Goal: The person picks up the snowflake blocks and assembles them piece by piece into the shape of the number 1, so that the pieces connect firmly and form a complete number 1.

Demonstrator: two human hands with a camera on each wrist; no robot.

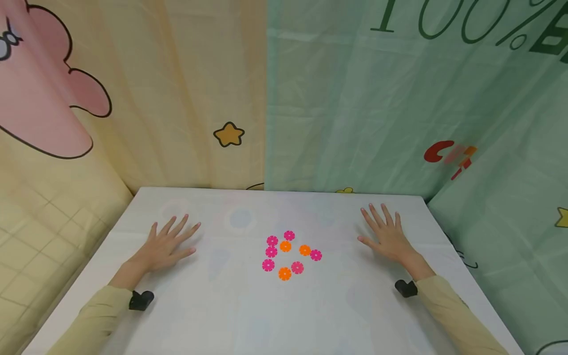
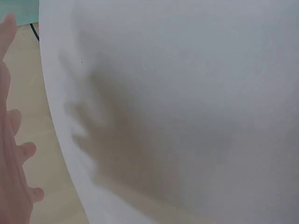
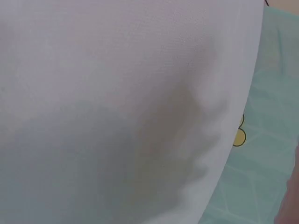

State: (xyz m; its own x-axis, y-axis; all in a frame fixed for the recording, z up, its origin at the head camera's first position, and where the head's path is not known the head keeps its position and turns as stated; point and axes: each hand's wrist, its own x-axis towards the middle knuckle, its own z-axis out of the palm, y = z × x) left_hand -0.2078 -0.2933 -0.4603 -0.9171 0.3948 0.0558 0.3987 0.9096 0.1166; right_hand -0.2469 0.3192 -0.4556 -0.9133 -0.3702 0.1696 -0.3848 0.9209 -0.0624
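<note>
Several small flower-shaped discs, pink [image 1: 268, 265] and orange [image 1: 285, 273], lie in a loose cluster in the middle of the white table [image 1: 213, 315]. To the left of them my left hand [image 1: 161, 250] is held with its fingers spread and nothing in it. My right hand [image 1: 389, 240] is on the other side, its fingers also spread and holding nothing. Both hands are well apart from the discs. In the left wrist view, fingers [image 2: 27, 150] show at the left edge, and the hand's shadow falls on the cloth. Only a blurred sliver of the right hand [image 3: 290, 200] appears in its wrist view.
A yellow curtain [image 1: 186, 98] and a green curtain [image 1: 337, 108] with printed figures hang behind the table's far edge and along its sides. Each wrist bears a black strapped device, such as the left one [image 1: 141, 300].
</note>
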